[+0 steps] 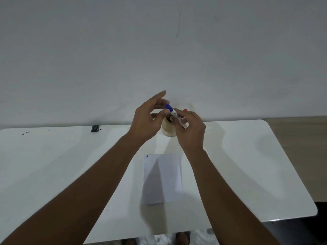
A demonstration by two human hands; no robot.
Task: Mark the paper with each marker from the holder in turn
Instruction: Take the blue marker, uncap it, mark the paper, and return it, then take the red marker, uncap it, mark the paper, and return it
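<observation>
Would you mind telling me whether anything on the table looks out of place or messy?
Mostly tidy. A small black object sits alone at the table's far edge, with dark specks further left. The paper lies flat.

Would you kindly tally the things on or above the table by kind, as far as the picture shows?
Markers: 2, a blue-capped marker in the hands and an orange-tipped one behind
Holder: 1
Paper: 1
Small black object: 1
Total: 5

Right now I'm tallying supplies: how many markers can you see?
2: a blue-capped marker held between both hands above the holder, and an orange-tipped one behind the right hand. Others may be hidden.
</observation>
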